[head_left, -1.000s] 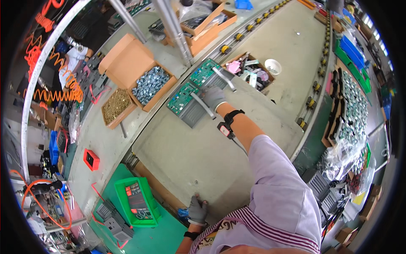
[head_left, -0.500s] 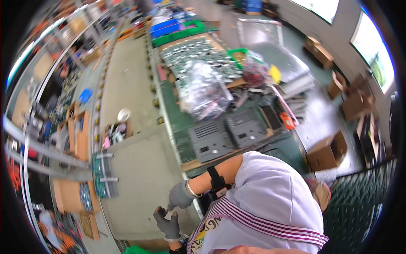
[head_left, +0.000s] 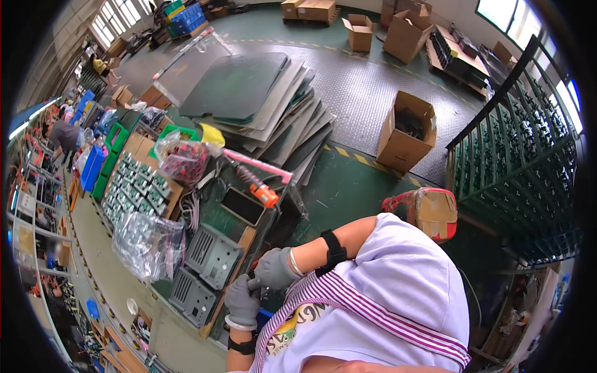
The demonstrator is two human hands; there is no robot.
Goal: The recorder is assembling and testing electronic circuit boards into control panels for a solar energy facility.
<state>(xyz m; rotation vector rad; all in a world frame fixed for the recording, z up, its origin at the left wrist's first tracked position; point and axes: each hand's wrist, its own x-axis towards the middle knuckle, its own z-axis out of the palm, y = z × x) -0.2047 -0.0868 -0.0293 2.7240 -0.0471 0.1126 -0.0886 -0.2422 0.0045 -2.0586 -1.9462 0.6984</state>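
Note:
My left hand (head_left: 242, 302) and my right hand (head_left: 275, 270), both in grey gloves, meet close together in front of my chest, by the bench's near edge. The fingers of both are curled and closed where they come together. Whatever they hold, if anything, is hidden between them. Just beyond lie two grey slotted metal panels (head_left: 213, 255) on the bench. Beside these, a flat black panel with a light frame (head_left: 242, 206) rests near an orange-handled tool (head_left: 265, 195).
Clear plastic bags (head_left: 149, 245) lie beside rows of circuit boards (head_left: 135, 188). Stacked dark sheets (head_left: 239, 87) stand behind the bench. A red stool with a taped cardboard top (head_left: 435, 213) is at my right, near an open carton (head_left: 407, 132) and a green rack (head_left: 516, 149).
My view has swung to the right, from the conveyor toward the bench's end and the floor. My hands have come closer together, and the left fingers, spread before, are now curled.

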